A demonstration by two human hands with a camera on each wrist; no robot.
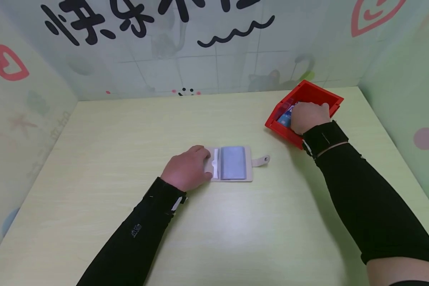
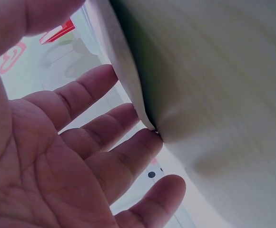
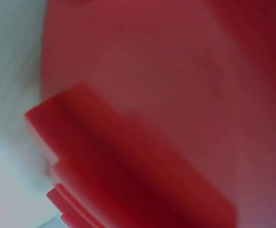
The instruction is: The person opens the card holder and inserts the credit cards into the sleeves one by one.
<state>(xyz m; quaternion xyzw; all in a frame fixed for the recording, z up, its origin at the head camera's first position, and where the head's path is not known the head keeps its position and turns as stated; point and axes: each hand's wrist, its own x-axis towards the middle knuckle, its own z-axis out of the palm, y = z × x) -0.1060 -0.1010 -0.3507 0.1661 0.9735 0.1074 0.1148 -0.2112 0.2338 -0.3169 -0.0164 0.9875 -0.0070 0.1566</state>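
A pale card holder (image 1: 248,174) lies opened out on the table, its clear bluish sleeve (image 1: 233,163) facing up and its snap strap (image 1: 261,161) sticking out to the right. My left hand (image 1: 186,169) rests at the holder's left end. In the left wrist view, the fingertips (image 2: 150,137) of loosely bent fingers touch the holder's edge (image 2: 128,61). Farther right, my right hand (image 1: 309,116) reaches down into a red bin (image 1: 284,133), beside blue printed cards or packets (image 1: 286,117). Its fingers are hidden; only the bin's red walls (image 3: 142,61) fill the right wrist view.
The pale wooden table (image 1: 128,131) meets a printed back wall (image 1: 200,71) just behind the bin. Side panels (image 1: 407,119) stand at left and right. Both forearms, in black sleeves (image 1: 357,198), cross the table's front.
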